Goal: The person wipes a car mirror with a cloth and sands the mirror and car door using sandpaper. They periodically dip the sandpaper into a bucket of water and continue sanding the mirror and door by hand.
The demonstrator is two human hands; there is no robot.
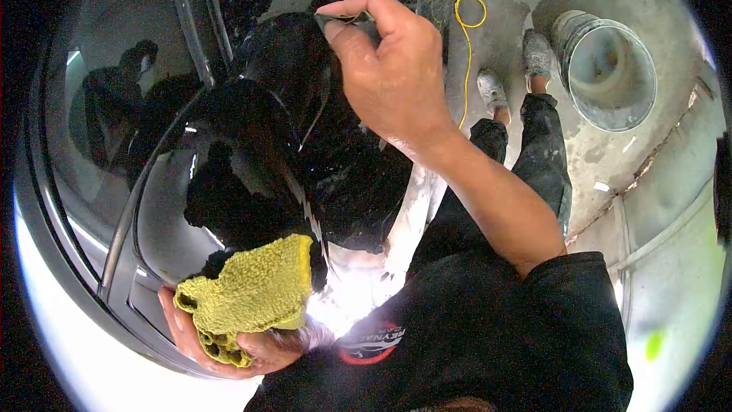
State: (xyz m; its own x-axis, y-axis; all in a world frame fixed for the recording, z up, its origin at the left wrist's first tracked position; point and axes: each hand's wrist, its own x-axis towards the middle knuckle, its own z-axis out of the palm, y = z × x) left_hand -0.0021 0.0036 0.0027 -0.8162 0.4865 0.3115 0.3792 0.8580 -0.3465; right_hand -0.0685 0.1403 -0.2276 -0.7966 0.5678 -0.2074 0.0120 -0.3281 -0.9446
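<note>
Against the glossy black car panel [259, 130], my right hand [393, 61] pinches a small, thin, dark grey piece of sandpaper [328, 20] between thumb and fingers; most of it is hidden by the hand. At lower left, my left hand [187, 332] is wrapped round a folded yellow-green microfiber towel [252, 282], holding it close to the lower part of the car. The bodywork is shiny and dark, with reflections across it.
A car window [107, 122] and door trim lie to the left. On the concrete floor [595, 152] at right stands a grey bucket [583, 91], its opening facing me. A yellow cord [467, 61] runs between the car and my feet [494, 91].
</note>
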